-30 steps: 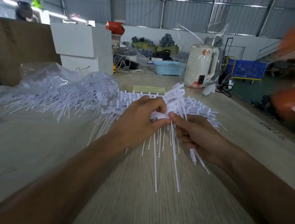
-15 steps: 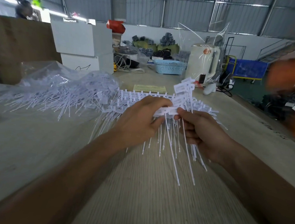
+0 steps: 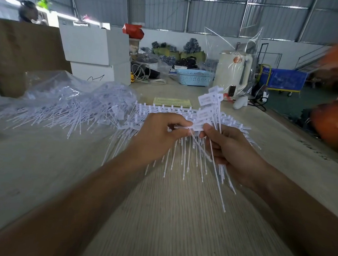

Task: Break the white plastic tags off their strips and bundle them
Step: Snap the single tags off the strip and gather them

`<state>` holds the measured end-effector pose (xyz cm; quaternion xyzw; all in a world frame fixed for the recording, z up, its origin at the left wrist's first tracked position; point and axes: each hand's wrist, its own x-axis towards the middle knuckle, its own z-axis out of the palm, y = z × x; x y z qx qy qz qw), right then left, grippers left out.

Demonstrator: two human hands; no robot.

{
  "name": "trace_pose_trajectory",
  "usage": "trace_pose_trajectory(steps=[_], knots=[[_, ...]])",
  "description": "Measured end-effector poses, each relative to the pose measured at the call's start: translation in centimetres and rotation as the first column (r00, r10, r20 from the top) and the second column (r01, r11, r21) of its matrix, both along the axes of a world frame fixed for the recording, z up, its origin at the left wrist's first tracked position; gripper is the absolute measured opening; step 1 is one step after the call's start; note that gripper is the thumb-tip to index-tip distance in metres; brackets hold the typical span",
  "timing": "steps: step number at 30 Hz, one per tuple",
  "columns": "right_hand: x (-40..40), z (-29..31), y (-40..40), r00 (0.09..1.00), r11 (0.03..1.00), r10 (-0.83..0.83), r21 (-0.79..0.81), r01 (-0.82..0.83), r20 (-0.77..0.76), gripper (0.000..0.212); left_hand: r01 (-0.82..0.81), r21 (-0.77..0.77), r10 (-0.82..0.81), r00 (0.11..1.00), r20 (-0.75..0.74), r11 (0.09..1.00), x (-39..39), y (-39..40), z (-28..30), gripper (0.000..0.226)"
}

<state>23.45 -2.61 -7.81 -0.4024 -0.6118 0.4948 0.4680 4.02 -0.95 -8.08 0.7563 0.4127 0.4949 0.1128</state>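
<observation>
Pinching one end of a white strip (image 3: 182, 127), the left hand (image 3: 157, 137) meets the right hand (image 3: 231, 147), which grips a bundle of loose tags (image 3: 210, 102); left of the strip a heap of tags (image 3: 68, 107) covers the surface (image 3: 167, 218).

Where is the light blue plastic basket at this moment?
In the head view, the light blue basket stands at the far end of the table, right of centre, between the white boxes on its left and the cream appliance on its right.
</observation>
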Motion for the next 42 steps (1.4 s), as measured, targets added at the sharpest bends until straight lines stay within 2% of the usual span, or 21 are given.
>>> trace_pose_trajectory(steps=[4, 7, 11, 14, 17, 21, 24, 26, 28, 31, 34, 36, 39, 42], knots=[[-0.1, -0.1, 0.0, 1.000, 0.999, 0.005, 0.046, -0.005, 0.005, 0.027, 0.168, -0.163, -0.138, 0.973, 0.186, 0.972, -0.2, -0.3, 0.2, 0.009], [-0.2, -0.2, -0.1, 1.000, 0.994, 0.022, 0.102, -0.023, 0.012, 0.029, 0.239, -0.235, -0.163, 0.939, 0.303, 0.942, -0.1, -0.5, 0.2, 0.028], [-0.3, -0.3, 0.1, 1.000, 0.995, 0.009, 0.102, -0.011, 0.014, 0.026, 0.227, -0.230, -0.157, 0.945, 0.285, 0.946, -0.4, -0.3, 0.2, 0.036], [-0.3, -0.3, 0.2, 1.000, 0.995, 0.006, 0.100, -0.008, 0.017, 0.026, 0.251, -0.264, -0.143, 0.918, 0.369, 0.931, -0.3, -0.2, -0.1, 0.033], [-0.4, -0.2, 0.1, 1.000, 0.995, 0.011, 0.097, -0.013, 0.017, 0.026, 0.323, -0.334, -0.117, 0.851, 0.512, 0.886, 0.0, 0.0, -0.3, 0.038], [-0.5, -0.3, 0.0, 0.998, 0.990, 0.057, 0.125, -0.060, 0.031, 0.026, 0.397, -0.381, -0.043, 0.737, 0.674, 0.835, 0.4, 0.0, -0.4, 0.020], [-0.2, -0.3, 0.0, 0.997, 0.989, 0.067, 0.130, -0.072, 0.043, 0.026, 0.290, -0.370, 0.122, 0.618, 0.776, 0.883, -0.8, 0.7, 0.1, 0.018], [0.1, -0.3, 0.2, 0.999, 0.994, 0.022, 0.106, -0.026, 0.037, 0.026, 0.134, -0.330, 0.173, 0.640, 0.748, 0.934, -2.3, 1.2, 0.3, 0.020], [0.2, -0.3, 0.4, 1.000, 0.997, -0.014, 0.077, 0.012, 0.026, 0.028, 0.058, -0.288, 0.162, 0.715, 0.681, 0.956, -3.1, 1.3, 0.1, 0.020], [0.2, -0.3, 0.6, 0.999, 0.999, -0.035, 0.033, 0.034, 0.008, 0.028, 0.111, -0.267, 0.074, 0.797, 0.599, 0.957, -2.3, 1.1, -0.1, 0.022], [0.2, -0.1, 0.6, 0.999, 0.999, -0.035, 0.000, 0.035, -0.025, 0.027, 0.237, -0.232, -0.058, 0.808, 0.587, 0.943, -1.2, 0.8, 0.0, 0.026], [0.0, -0.3, 0.6, 0.999, 0.999, -0.037, -0.009, 0.037, -0.037, 0.027, 0.256, -0.204, -0.113, 0.841, 0.530, 0.945, -0.4, 0.6, -0.1, 0.023], [-0.5, -0.6, 0.4, 0.999, 0.999, -0.037, -0.011, 0.037, -0.024, 0.026, 0.239, -0.194, -0.130, 0.882, 0.452, 0.951, 0.7, 0.3, -0.7, 0.022], [-0.7, -0.7, 0.3, 0.999, 0.999, -0.034, -0.001, 0.034, -0.003, 0.027, 0.237, -0.217, -0.107, 0.869, 0.483, 0.947, 1.2, -0.1, -1.0, 0.017]])
